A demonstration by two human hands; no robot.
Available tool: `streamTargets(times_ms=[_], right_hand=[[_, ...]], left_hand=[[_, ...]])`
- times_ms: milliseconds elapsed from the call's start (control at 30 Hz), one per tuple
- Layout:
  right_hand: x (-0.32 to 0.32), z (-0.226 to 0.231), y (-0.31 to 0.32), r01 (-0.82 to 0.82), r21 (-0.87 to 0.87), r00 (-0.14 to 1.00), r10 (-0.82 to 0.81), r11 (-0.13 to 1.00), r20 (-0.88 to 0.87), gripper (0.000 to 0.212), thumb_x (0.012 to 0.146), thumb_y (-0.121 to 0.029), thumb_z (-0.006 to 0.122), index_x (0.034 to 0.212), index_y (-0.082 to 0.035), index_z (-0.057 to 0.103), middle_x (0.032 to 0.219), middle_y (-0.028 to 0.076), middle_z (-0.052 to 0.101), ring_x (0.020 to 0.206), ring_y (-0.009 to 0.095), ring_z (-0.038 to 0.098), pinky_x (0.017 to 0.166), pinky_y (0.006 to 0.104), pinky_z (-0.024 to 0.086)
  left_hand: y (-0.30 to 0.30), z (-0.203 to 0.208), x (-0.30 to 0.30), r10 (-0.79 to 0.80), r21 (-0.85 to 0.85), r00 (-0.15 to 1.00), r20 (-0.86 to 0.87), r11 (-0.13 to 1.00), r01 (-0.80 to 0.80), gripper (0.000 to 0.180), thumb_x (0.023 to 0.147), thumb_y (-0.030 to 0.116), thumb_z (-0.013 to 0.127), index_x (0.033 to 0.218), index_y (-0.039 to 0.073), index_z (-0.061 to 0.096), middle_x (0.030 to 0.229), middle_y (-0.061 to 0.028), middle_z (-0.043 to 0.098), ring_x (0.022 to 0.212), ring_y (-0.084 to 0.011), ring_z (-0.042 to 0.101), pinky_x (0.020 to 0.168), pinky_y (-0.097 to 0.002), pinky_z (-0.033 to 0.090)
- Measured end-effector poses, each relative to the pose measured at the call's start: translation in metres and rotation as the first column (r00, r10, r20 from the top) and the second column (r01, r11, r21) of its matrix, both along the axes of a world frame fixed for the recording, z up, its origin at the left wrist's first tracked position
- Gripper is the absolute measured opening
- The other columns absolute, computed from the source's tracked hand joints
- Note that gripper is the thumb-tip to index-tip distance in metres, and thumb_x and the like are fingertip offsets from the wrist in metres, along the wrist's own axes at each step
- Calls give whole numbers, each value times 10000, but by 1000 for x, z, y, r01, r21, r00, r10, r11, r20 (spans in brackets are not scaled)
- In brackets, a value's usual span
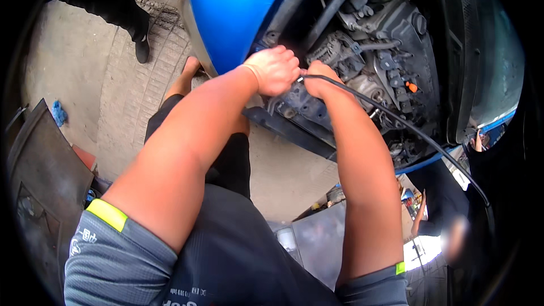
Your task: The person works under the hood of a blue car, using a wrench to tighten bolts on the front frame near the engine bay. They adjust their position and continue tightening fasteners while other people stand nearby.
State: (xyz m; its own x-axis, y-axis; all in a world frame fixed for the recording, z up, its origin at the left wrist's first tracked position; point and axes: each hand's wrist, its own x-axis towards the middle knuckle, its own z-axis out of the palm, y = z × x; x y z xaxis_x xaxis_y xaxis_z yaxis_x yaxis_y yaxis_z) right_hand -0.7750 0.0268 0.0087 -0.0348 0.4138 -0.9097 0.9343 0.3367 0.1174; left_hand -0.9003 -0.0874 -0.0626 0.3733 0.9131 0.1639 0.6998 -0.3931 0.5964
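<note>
Both my hands are at the front of a car's engine bay point(368, 51). My left hand point(277, 71) is closed, its fingers curled down beside the blue fender point(226, 14); what they hold, if anything, is hidden. Close beside it, my right hand point(320, 78) is closed around the near end of a long black hose or cable point(419, 130); I cannot tell which. From there the black line passes over my right forearm and trails off to the right. Under my hands lies a dark metal panel point(303, 102) with holes.
A black trim edge point(289, 133) borders the bay below my hands. An orange cap point(412, 86) shows among the engine parts. One person in dark trousers point(113, 0) stands at the far left; another in dark clothing point(447, 198) is at lower right. A dark panel point(51, 164) stands at left.
</note>
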Motion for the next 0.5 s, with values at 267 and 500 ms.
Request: streamTargets(times_ms=[267,500], right_hand=[[39,-17,-11,80,-13,927,-79,997,-367,402,1019,-333,546,1243,2,560,1195,288,655,1144,431,630,981,483,484],[103,-81,-22,181,10,472,-78,983,-878,276,991,-227,589,1169,-18,563,1038,231,652,982,430,635,885,459,508]], left_hand=[[-9,-2,5,17,10,1000,-11,1000,-17,205,761,289,673,786,93,620,813,-62,583,842,-259,583,784,-380,464],[-2,5,2,-21,-29,999,-36,999,20,189,778,271,659,775,90,608,831,-60,589,860,-260,582,796,-372,461]])
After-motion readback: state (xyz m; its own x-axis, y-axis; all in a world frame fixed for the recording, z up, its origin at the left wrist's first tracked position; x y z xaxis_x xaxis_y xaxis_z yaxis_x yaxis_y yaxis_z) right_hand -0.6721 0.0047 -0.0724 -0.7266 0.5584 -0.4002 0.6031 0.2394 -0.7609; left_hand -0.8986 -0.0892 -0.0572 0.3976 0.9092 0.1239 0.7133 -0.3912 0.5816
